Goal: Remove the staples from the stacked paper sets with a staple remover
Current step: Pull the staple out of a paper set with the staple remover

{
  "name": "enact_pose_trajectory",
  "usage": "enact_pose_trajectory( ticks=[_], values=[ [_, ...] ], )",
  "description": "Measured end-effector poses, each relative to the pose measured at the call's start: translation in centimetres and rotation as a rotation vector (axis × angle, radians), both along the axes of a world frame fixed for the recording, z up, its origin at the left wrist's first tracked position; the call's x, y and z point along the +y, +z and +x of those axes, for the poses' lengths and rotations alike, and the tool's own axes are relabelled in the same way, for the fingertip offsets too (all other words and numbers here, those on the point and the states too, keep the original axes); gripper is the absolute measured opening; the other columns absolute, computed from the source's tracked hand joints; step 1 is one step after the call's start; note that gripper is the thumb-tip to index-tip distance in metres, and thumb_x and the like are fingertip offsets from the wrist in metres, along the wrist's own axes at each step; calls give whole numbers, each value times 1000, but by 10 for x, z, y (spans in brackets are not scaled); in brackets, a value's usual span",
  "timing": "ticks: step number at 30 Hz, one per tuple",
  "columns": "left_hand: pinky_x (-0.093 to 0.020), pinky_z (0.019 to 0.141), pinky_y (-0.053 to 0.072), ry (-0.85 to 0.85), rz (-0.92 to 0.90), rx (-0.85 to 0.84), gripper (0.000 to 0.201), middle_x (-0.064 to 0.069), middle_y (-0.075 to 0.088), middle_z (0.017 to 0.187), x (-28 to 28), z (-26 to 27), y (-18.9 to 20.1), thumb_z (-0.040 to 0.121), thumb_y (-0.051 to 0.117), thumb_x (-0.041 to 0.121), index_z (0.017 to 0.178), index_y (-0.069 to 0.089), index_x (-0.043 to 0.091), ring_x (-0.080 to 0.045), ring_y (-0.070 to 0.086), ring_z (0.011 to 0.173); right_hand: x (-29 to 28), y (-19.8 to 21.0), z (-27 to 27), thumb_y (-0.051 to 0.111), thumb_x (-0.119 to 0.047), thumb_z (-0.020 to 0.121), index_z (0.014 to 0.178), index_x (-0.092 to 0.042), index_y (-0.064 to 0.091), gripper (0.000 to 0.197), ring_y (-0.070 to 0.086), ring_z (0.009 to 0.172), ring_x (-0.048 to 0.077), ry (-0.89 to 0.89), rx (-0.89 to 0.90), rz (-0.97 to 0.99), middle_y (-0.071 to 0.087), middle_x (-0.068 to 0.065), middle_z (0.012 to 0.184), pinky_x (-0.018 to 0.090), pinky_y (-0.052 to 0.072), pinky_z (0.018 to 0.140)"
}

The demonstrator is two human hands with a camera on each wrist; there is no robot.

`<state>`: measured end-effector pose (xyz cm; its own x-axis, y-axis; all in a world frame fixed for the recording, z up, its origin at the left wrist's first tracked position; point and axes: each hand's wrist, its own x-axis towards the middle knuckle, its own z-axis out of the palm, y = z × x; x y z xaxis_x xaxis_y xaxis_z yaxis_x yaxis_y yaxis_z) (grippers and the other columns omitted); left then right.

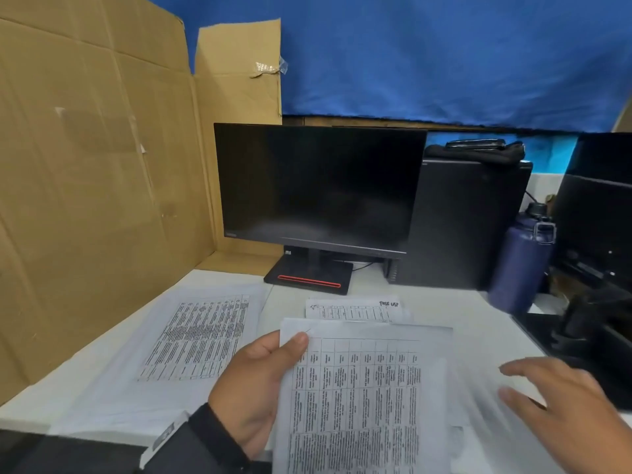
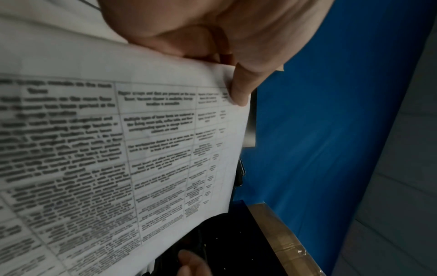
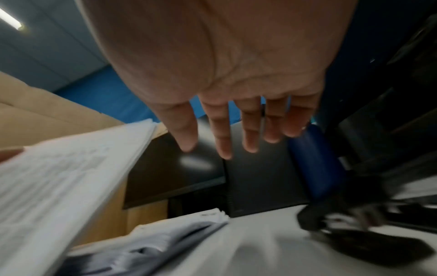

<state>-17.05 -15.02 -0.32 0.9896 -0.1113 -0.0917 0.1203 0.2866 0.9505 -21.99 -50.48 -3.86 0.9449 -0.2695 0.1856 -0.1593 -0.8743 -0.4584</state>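
Held paper set (image 1: 362, 398): printed table sheets, lifted above the table in front of the person, tilted; a thin dark mark near its top left corner, too small to tell whether it is a staple.
Left hand (image 1: 254, 388): grips the held paper set at its upper left edge; thumb (image 2: 240, 87) pressed on the printed face, the other fingers curled behind the sheets.
Right hand (image 1: 561, 405): held over the table to the right of the held paper set, touching nothing; fingers (image 3: 222, 130) straight and slightly spread, blurred.
Second paper set (image 1: 354, 311): flat on the table just behind the held one, handwritten words at its top right corner.
Third paper set (image 1: 198, 336): flat on the table to the left, printed table facing up, apart from the other two.
Table (image 1: 478, 309): white top, carries the papers and the computer gear.
Black object (image 3: 359, 233): on the table right of the right hand, near the edge of a dark tray; too blurred to say what it is.
Monitor (image 1: 318, 186): dark screen, behind the papers, on a black stand with a red strip.
Computer case (image 1: 468, 224): black, upright, just right of the monitor.
Bottle (image 1: 523, 261): dark blue with a lid handle, standing right of the computer case.
Cardboard (image 1: 95, 165): large flattened sheets standing along the left side.
Blue cloth (image 1: 444, 56): hangs behind the monitor.
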Motion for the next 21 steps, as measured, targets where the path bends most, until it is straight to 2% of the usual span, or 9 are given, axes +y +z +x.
enact_pose_trajectory(
  ticks=[2, 3, 5, 7, 10, 12, 16, 19, 21],
  values=[
    [-53, 92, 58, 5, -9, 15, 38, -29, 76, 108, 0, 0, -1, 82, 69, 23, 108, 76, -3, -46, 73, 102, -22, -26, 12, 30, -83, 57, 133, -54, 42, 82, 24, 150, 20, 39, 155, -259, 42, -12, 154, 31, 23, 117],
    [-53, 91, 58, 9, -17, 23, 38, -30, 76, 108, -1, -1, -2, 83, 69, 23, 109, 75, -4, -47, 73, 102, -31, -39, 16, 22, -79, 59, 139, -48, 38, 87, 10, 155, 22, 101, 198, -402, 43, -8, 154, 26, 14, 117],
    [-55, 90, 58, 9, -35, 37, 36, -30, 76, 108, -2, -2, -3, 86, 68, 22, 110, 74, -4, -46, 73, 101, -43, -63, 24, 15, -58, 90, 118, -49, 43, 41, 23, 148, 40, 136, 94, -530, 51, -13, 141, 16, 7, 115],
    [-55, 86, 59, 10, -56, 50, 34, -31, 75, 108, -4, -4, -3, 88, 67, 19, 113, 72, -4, -43, 75, 94, -48, -83, 25, 32, -35, 95, 96, -51, 44, 21, 64, 91, 43, 112, -106, -594, 58, -11, 105, 13, 23, 106],
    [-54, 80, 62, -16, -81, 82, 31, -33, 74, 108, -14, -9, -3, 93, 66, 14, 115, 69, -7, -41, 75, 89, -46, -63, 29, 72, -5, 46, 80, -63, 39, 75, 54, 57, 19, 39, -49, -343, 52, -14, 63, 23, 35, 64],
    [-54, 80, 62, -56, -80, 97, 28, -33, 74, 108, -24, -12, -2, 95, 64, 12, 115, 69, -8, -44, 75, 92, -41, -52, 24, 75, 8, 52, 79, -52, 45, 72, 55, 63, 16, -64, -14, -108, 55, -9, 65, 24, 40, 65],
    [-52, 86, 62, -135, -47, 114, 24, -30, 76, 105, -43, -14, 6, 98, 61, 9, 113, 70, -8, -48, 74, 100, -13, -3, 15, 78, -12, 83, 108, -36, 61, 38, 68, 90, 23, -165, -193, 375, 71, 1, 105, 39, 55, 72],
    [-60, 94, 57, -172, -83, 169, 31, -33, 74, 109, -49, -12, 11, 97, 62, 9, 120, 64, -12, -52, 71, 106, 9, 35, 11, 74, 4, 82, 102, -25, 71, 36, 71, 94, 18, -79, -422, 669, 76, -6, 96, 27, 59, 73],
    [-60, 96, 57, -184, -114, 202, 36, -33, 74, 111, -53, -14, 12, 93, 66, 9, 122, 63, -12, -50, 71, 107, 51, 60, -9, 76, 9, 77, 97, -28, 73, 42, 71, 87, 8, 126, -456, 638, 75, -13, 92, 8, 53, 69]
  ],
)
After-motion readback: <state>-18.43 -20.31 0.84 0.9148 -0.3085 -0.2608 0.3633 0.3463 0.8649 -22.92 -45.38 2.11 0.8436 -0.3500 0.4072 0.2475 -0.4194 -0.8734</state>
